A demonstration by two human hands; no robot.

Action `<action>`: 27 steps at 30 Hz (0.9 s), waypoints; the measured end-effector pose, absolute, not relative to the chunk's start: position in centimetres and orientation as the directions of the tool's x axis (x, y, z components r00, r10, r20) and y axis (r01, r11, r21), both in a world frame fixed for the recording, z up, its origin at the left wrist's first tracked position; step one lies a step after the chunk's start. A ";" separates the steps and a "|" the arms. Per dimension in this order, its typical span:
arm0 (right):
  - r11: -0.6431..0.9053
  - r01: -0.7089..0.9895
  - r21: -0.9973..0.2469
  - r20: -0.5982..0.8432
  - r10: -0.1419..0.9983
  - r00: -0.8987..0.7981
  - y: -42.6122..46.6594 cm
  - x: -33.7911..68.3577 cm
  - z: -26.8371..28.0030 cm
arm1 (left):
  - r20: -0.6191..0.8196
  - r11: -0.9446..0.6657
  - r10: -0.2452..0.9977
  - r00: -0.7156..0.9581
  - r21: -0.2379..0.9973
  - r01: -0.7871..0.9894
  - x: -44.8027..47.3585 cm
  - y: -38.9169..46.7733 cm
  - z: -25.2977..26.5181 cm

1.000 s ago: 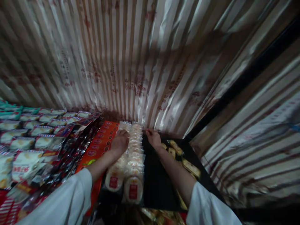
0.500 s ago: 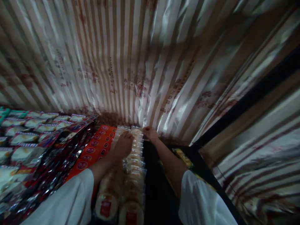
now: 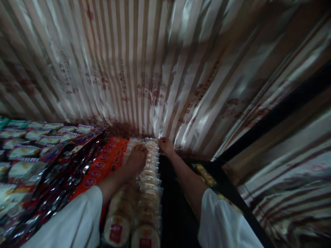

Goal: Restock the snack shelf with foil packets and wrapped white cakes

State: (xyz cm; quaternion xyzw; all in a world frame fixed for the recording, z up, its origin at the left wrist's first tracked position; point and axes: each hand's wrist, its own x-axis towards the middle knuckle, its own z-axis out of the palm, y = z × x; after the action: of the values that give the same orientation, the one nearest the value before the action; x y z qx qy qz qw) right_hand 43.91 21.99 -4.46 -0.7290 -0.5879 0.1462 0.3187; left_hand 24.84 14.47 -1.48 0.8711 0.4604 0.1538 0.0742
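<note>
Two long rows of flat, round, pale baked goods in clear wrappers, a left row (image 3: pixel 119 213) and a right row (image 3: pixel 149 172), run away from me. Red labels show on the nearest packets. My left hand (image 3: pixel 139 157) rests over the far part of the left row, its fingers stretched forward and slightly bent against the right row; nothing is seen gripped in it. At the far right end of the right row is my right hand (image 3: pixel 166 146), its fingers drawn together beside the last packets. What lies between those fingers, if anything, is too dark to make out.
An orange printed strip (image 3: pixel 99 165) lies left of the rows, with shiny dark red packets (image 3: pixel 64 182) and many white-wrapped packets (image 3: pixel 24 151) beyond. Yellow packets (image 3: pixel 204 175) sit on the black surface (image 3: pixel 172 206) at right. A striped curtain (image 3: pixel 134 69) hangs behind.
Both hands stay nearly where they were, at the far ends of the rows. The view has shifted only slightly.
</note>
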 end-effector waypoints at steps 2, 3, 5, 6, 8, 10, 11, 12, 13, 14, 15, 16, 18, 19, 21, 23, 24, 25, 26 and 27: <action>-0.128 0.756 -0.642 0.143 0.948 0.283 21.2 43.9 -4.4 | 0.178 -0.564 0.826 0.535 0.263 0.783 24.9 14.3 -1.1; -0.133 0.752 -0.646 0.127 0.952 0.277 20.9 43.9 -4.3 | 0.165 -0.560 0.828 0.535 0.259 0.787 24.9 14.3 -0.9; -0.124 0.750 -0.650 0.100 0.964 0.246 20.3 43.9 -4.4 | 0.143 -0.551 0.834 0.532 0.248 0.797 25.0 14.2 -0.5; -0.121 0.750 -0.651 0.088 0.968 0.233 20.2 43.9 -4.4 | 0.133 -0.547 0.837 0.531 0.239 0.802 25.1 14.1 -0.4; -0.123 0.750 -0.650 0.074 0.972 0.224 20.2 43.8 -4.5 | 0.118 -0.536 0.844 0.523 0.220 0.815 25.1 14.1 -0.4; -0.136 0.748 -0.649 0.064 0.971 0.232 20.4 43.6 -4.6 | 0.118 -0.536 0.844 0.523 0.209 0.818 25.2 14.1 -0.5; -0.139 0.748 -0.649 0.066 0.969 0.238 20.6 43.6 -4.6 | 0.125 -0.541 0.841 0.527 0.205 0.815 25.2 14.1 -0.6; -0.139 0.748 -0.649 0.077 0.966 0.247 20.6 43.4 -4.6 | 0.133 -0.546 0.838 0.530 0.202 0.813 25.2 14.2 -0.7; -0.134 0.746 -0.652 0.096 0.962 0.257 20.6 43.3 -4.7 | 0.140 -0.551 0.834 0.533 0.198 0.811 25.1 14.2 -0.8; -0.129 0.744 -0.656 0.117 0.956 0.269 20.6 43.2 -4.7 | 0.151 -0.556 0.831 0.535 0.191 0.809 25.1 14.2 -1.0; -0.127 0.741 -0.659 0.138 0.949 0.285 20.5 43.0 -4.7 | 0.162 -0.557 0.830 0.534 0.185 0.810 25.1 14.2 -1.1; -0.131 0.738 -0.662 0.152 0.941 0.303 20.4 42.9 -4.7 | 0.171 -0.556 0.830 0.531 0.179 0.812 25.1 14.2 -1.2; -0.152 0.733 -0.663 0.160 0.928 0.338 20.0 42.8 -4.7 | 0.181 -0.552 0.832 0.525 0.172 0.816 25.1 14.1 -1.3; -0.158 0.732 -0.663 0.166 0.922 0.349 19.8 42.7 -4.7 | 0.184 -0.553 0.831 0.525 0.170 0.816 25.1 14.0 -1.2; -0.140 0.735 -0.663 0.194 0.917 0.350 19.3 42.9 -4.9 | 0.181 -0.554 0.830 0.527 0.169 0.815 25.1 14.0 -1.1; -0.089 0.742 -0.664 0.223 0.924 0.311 18.8 43.1 -5.1 | 0.184 -0.553 0.831 0.525 0.172 0.815 25.2 14.1 -1.0; -0.057 0.741 -0.669 0.231 0.931 0.281 18.6 43.3 -5.2 | 0.183 -0.549 0.834 0.521 0.177 0.817 25.2 14.2 -0.9; -0.025 0.732 -0.681 0.232 0.940 0.249 18.5 43.4 -5.4 | 0.183 -0.544 0.838 0.515 0.184 0.819 25.3 14.4 -0.9; 0.003 0.716 -0.698 0.229 0.948 0.219 18.3 43.6 -5.6 | 0.181 -0.536 0.843 0.507 0.192 0.822 25.4 14.7 -0.9; 0.028 0.692 -0.721 0.224 0.955 0.195 18.3 43.7 -5.8 | 0.179 -0.529 0.847 0.500 0.199 0.825 25.5 14.9 -0.9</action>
State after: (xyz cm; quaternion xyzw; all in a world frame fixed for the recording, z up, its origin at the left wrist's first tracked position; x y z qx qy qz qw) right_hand 43.70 18.25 -5.84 -0.6751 -0.6100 0.1741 0.3766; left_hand 25.46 14.90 -0.85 0.8649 0.4834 0.1280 0.0435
